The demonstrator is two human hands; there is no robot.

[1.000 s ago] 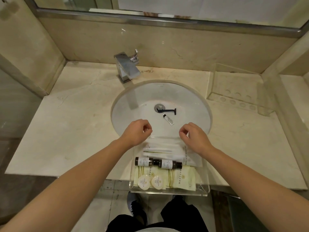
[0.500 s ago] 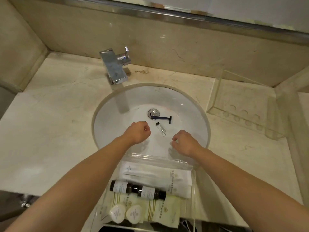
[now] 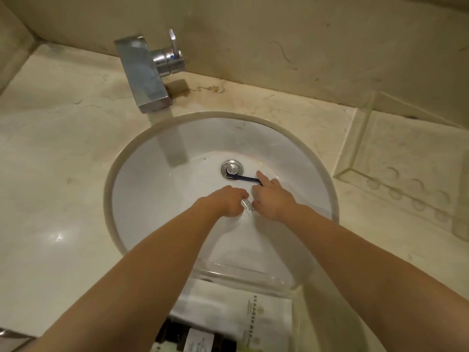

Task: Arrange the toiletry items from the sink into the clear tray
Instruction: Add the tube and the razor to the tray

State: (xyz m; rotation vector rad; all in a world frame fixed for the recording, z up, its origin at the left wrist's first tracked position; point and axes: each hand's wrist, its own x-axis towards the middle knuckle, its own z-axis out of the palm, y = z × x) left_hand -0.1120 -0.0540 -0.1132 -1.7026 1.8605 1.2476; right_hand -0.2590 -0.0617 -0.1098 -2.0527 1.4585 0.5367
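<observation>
Both hands are inside the round white ceramic sink (image 3: pixel 157 199): the left hand (image 3: pixel 228 201) has its fingers curled around a small white toiletry tube (image 3: pixel 246 205), and the right hand (image 3: pixel 272 199) has its forefinger extended, touching the handle of a dark blue plastic razor (image 3: pixel 243 178) lying beside the chrome drain plug (image 3: pixel 232 168). The clear acrylic tray (image 3: pixel 243 274) sits at the sink's near edge, holding white paper sachets (image 3: pixel 228 308) and dark bottles (image 3: pixel 175 336)

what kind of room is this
Most likely a hotel bathroom: a white sink set in a marble counter, a chrome tap, and small packaged toiletries in a clear tray.
</observation>
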